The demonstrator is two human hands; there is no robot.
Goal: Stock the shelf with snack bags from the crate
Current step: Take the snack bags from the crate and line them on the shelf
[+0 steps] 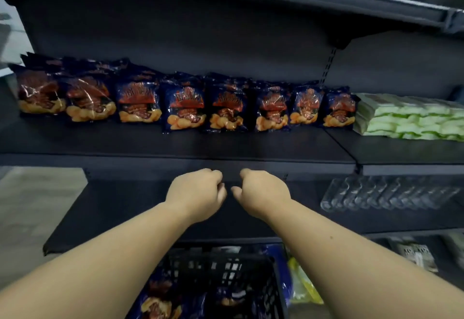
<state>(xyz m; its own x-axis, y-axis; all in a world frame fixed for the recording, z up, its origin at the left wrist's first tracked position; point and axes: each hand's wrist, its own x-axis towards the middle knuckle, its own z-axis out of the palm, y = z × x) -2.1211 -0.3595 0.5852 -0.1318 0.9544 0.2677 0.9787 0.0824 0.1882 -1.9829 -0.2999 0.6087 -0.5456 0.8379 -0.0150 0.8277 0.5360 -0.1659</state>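
Several dark blue snack bags [185,107] with orange puffs printed on them stand in a row along the back of the black shelf [175,160]. Below me a black plastic crate [253,276] holds more of the same bags [160,303]. My left hand [197,194] and my right hand [261,192] hang side by side in front of the shelf's front edge, above the crate. Both have loosely curled fingers and hold nothing.
Green and white packs [411,120] fill the neighbouring shelf on the right. Clear bottles [386,193] lie on the lower shelf to the right. A second black shelf board [105,218] runs under my hands. A yellow packet [301,283] sits right of the crate.
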